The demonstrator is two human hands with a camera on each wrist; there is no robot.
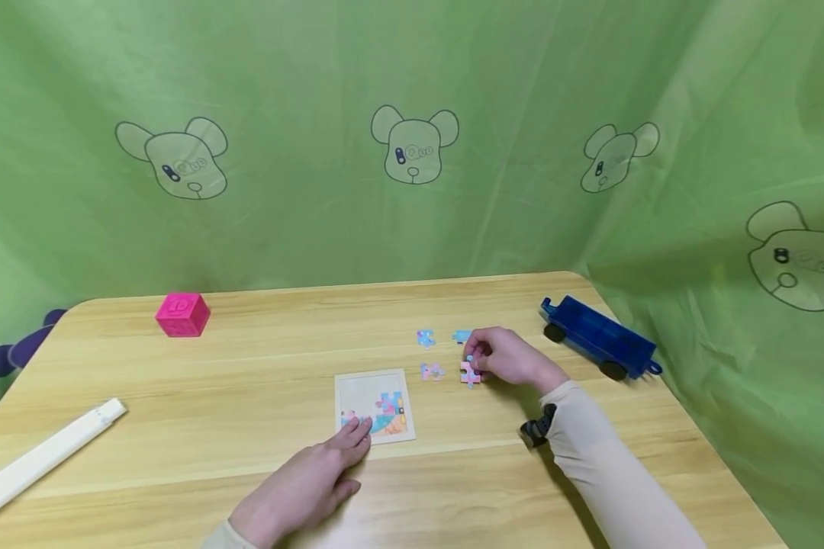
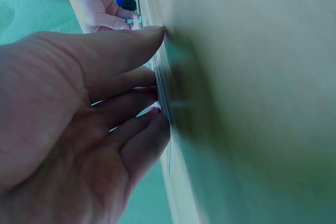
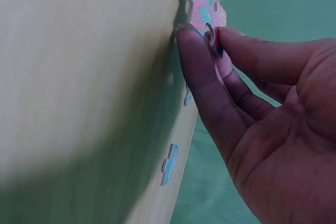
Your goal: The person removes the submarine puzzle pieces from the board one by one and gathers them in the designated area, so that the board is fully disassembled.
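Note:
A square puzzle frame [image 1: 410, 404] with a pale rim lies on the table, with several joined pieces along its lower and right part. The fingertips of my left hand [image 1: 309, 484] rest on its lower left edge, the fingers fairly straight. My right hand [image 1: 511, 357] pinches a pink and blue puzzle piece [image 3: 202, 6] between thumb and forefinger, at the table surface right of the frame. Close by lie a pink puzzle piece [image 1: 432, 372], a blue puzzle piece [image 1: 425, 338] and another blue piece [image 1: 461, 335], partly behind the right hand.
On the wooden table [image 1: 247, 427] a pink block [image 1: 182, 315] sits at the back left. A long white bar [image 1: 48, 457] lies at the left. At the right stands a blue toy wagon [image 1: 597, 335]. Green curtains [image 1: 302, 152] hang behind and at the right.

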